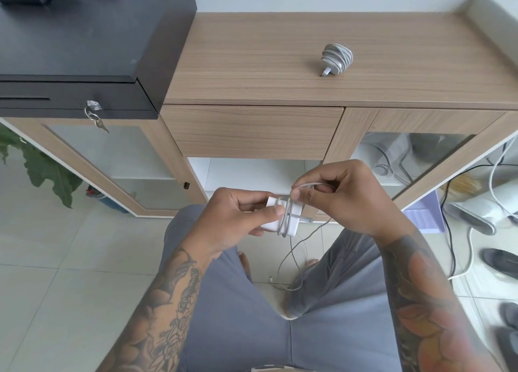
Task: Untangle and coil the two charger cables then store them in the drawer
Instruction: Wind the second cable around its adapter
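My left hand [238,217] grips a white charger block [291,226] in front of my lap, with a few turns of its thin white cable around it. My right hand [344,200] pinches that cable [308,185] just above the block. The loose rest of the cable [294,254] hangs down between my knees to the floor tiles. A second charger [336,58], its grey cable wound tightly round it, lies on the wooden cabinet top [252,63]. The wooden drawer [246,130] under that top is closed.
A black cash drawer [70,49] with a key in its lock [94,108] sits on the cabinet's left side. Glass cabinet doors [112,153] flank the drawer. Cords and a white appliance [476,209] lie on the floor at right, shoes [501,262] nearby, a plant [42,170] at left.
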